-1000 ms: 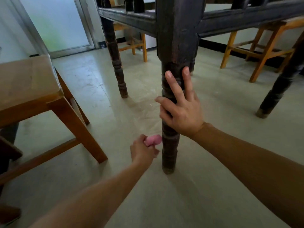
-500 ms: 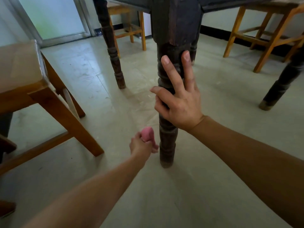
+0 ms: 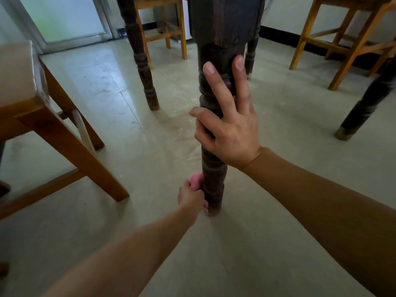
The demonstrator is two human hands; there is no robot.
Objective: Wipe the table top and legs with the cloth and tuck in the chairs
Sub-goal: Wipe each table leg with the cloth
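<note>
A dark turned table leg (image 3: 214,185) stands upright in the middle of the head view, its foot on the floor. My left hand (image 3: 190,197) grips a bunched pink cloth (image 3: 195,181) and holds it against the left side of the leg near the foot. My right hand (image 3: 227,125) rests on the leg higher up, with two fingers straight along the wood and the thumb and index finger curled toward it. The table top is out of view above.
A light wooden chair (image 3: 64,142) stands close on the left. Other dark table legs stand behind (image 3: 145,82) and at the right (image 3: 362,110). More wooden chairs sit at the back (image 3: 167,35) and back right (image 3: 347,50). Pale tiled floor lies all around.
My left hand has moved the pink cloth down the leg toward its foot and pressed it against the wood. The view has dropped lower and closer; my right hand stays on the leg.
</note>
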